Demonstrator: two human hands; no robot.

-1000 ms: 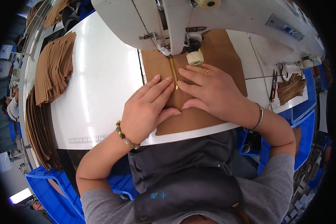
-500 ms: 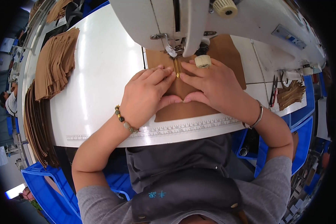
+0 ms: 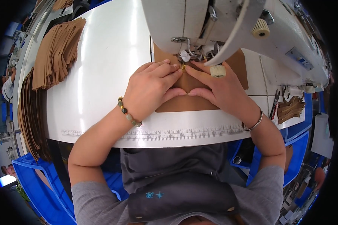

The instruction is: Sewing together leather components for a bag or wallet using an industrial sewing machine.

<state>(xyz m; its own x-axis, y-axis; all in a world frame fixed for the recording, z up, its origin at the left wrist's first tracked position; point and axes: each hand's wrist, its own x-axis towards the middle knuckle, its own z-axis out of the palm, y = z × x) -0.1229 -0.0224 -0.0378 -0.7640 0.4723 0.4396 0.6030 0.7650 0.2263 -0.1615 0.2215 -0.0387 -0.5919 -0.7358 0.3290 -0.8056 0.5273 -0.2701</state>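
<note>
Under the white sewing machine's presser foot (image 3: 184,56) lies a brown flat piece (image 3: 187,105) with a short brass zipper (image 3: 183,67), whose far end is hidden at the foot. My left hand (image 3: 150,88) rests on the piece's left side, fingers flat to slightly bent, fingertips beside the zipper just short of the foot. My right hand (image 3: 223,90) lies on the right side with fingers extended, partly hidden behind a cream knob (image 3: 218,70) of the machine. Both thumbs press on the piece, their tips almost touching below the zipper.
Stacked brown strips (image 3: 58,52) hang along the table's (image 3: 101,75) left side. Scissors (image 3: 274,105) and brown scraps (image 3: 290,109) lie at the right. A printed ruler runs along the front edge. Blue bins (image 3: 35,180) sit below, both sides. Other people are at the far left.
Both hands have pushed the brown piece forward, away from me, so the zipper's end now sits at the presser foot and more white table shows in front. The view has shifted slightly.
</note>
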